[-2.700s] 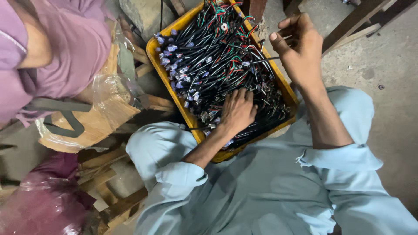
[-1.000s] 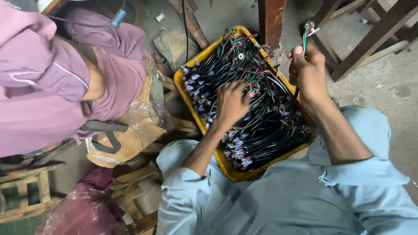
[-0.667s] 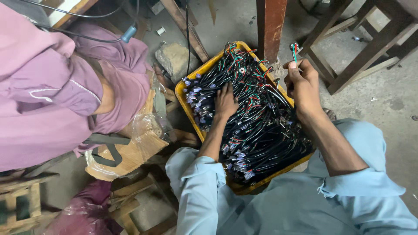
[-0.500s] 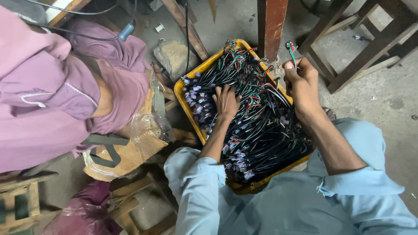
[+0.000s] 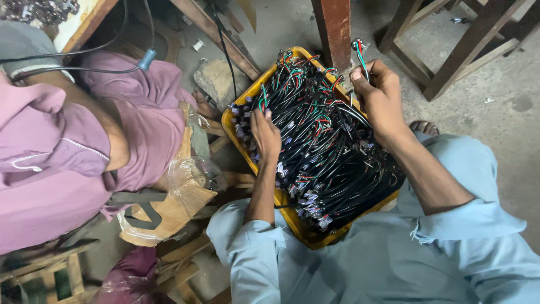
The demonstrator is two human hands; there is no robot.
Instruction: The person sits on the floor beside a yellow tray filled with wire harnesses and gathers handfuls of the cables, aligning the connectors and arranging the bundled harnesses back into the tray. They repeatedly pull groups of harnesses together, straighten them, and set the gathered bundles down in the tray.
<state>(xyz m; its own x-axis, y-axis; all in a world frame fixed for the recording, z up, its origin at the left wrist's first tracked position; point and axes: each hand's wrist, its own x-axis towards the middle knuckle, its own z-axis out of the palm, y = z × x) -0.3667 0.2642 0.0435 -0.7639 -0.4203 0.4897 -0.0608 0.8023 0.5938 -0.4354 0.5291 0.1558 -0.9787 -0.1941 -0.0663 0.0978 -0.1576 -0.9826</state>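
Wires [image 5: 326,146] in tray [image 5: 292,222] — on lap.

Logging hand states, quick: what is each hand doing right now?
Left hand: open, fingers resting in the wires in the yellow tray.
Right hand: closed, pinching a small wire piece above the tray.

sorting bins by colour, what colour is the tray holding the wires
Yellow: the tray rim shows clearly around the black wires in the head view.
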